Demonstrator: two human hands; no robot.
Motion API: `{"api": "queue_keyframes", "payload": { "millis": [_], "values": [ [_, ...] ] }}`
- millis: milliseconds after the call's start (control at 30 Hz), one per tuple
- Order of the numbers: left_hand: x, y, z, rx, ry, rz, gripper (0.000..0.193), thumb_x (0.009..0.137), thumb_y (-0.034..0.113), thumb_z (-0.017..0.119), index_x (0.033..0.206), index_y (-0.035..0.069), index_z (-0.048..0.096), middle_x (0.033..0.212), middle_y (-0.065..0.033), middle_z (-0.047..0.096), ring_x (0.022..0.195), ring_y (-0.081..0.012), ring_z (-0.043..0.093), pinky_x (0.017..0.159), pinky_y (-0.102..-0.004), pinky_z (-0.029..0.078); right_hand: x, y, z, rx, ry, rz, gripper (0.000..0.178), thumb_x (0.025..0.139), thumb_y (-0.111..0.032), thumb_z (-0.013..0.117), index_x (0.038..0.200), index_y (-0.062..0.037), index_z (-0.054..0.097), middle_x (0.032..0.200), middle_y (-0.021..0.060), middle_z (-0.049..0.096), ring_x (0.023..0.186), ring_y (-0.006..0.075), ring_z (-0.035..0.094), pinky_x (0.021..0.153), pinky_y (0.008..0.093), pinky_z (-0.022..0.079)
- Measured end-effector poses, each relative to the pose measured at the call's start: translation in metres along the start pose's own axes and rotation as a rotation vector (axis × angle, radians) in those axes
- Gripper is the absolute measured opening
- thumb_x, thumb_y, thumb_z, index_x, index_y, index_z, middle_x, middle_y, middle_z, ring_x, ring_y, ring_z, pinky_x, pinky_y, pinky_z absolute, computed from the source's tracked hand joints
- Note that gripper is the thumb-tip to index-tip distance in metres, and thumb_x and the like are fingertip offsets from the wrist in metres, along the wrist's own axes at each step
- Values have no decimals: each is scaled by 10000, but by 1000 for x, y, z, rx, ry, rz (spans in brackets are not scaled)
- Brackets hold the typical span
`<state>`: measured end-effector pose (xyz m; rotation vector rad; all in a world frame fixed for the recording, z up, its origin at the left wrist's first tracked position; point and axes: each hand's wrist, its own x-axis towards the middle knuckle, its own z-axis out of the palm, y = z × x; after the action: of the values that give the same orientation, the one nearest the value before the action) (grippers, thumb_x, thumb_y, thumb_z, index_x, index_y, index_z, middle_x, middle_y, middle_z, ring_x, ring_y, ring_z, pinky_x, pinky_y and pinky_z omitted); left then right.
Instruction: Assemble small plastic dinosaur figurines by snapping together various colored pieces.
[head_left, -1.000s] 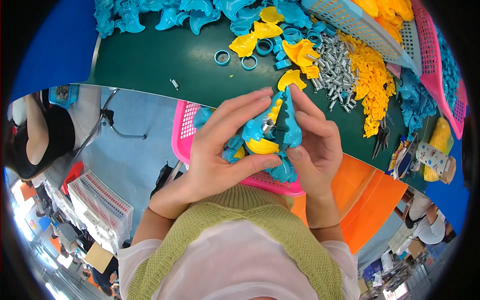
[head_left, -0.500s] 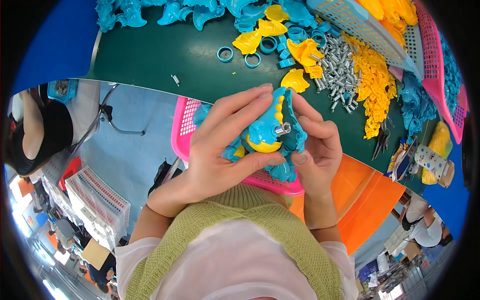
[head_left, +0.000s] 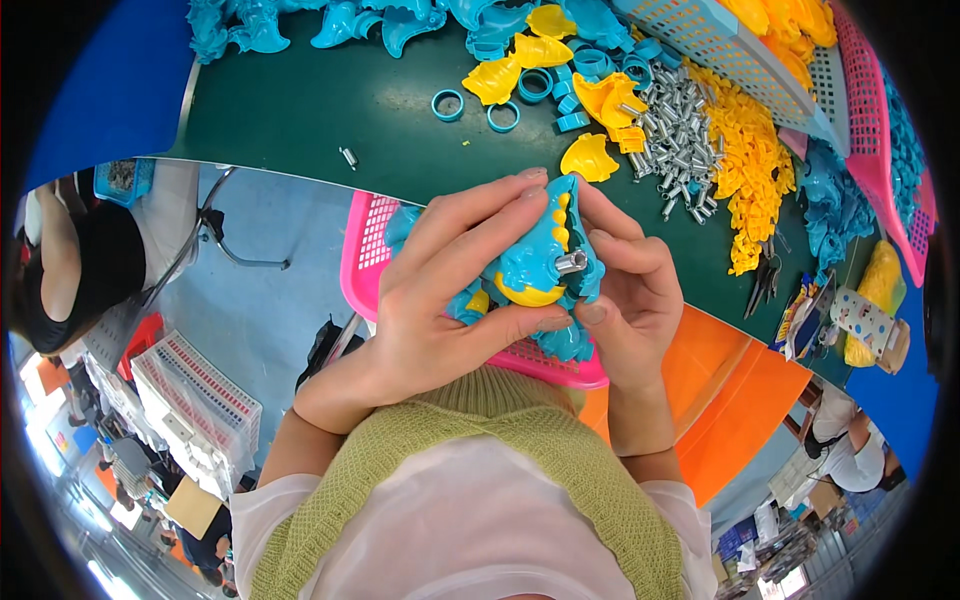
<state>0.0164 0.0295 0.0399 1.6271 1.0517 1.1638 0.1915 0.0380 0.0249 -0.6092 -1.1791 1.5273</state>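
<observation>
Head view: fingers (head_left: 490,228) around turquoise shells (head_left: 530,258); packet (head_left: 798,318) markings illegible.

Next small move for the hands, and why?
Probably ease the right hand's blue shell toward the blue-and-yellow piece in the left hand, lining it up with the metal cylinder: the cylinder juts out toward the shell, and the two edges look apart there.

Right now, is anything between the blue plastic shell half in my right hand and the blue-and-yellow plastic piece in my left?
Yes: a short silver metal cylinder juts from the blue-and-yellow plastic piece toward the blue plastic shell half. Whether cylinder and shell touch is unclear.
</observation>
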Motion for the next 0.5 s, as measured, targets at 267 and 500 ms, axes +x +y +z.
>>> {"api": "queue_keyframes", "payload": {
  "millis": [267, 500],
  "values": [
    [4, 3, -2, 39, -30, -15, 671, 610, 69, 774, 1208, -27, 487, 1254, -200, 444, 1169, -309, 449, 937, -367, 416, 0, -1, -1, -29, 8, 22, 318, 788, -35, 632, 1072, 25, 503, 1314, 276, 357, 1232, 323, 378, 950, 404, 402],
    [2, -5, -7, 134, -92, 65, 520, 829, 311, 587, 1198, -45, 493, 1237, -210, 463, 1139, -306, 474, 933, -370, 397, 1, -2, -3, -101, 13, 15, 335, 732, 0, 676, 1037, 31, 540, 1288, 255, 405, 1232, 337, 379, 957, 398, 396]
  ]
}}
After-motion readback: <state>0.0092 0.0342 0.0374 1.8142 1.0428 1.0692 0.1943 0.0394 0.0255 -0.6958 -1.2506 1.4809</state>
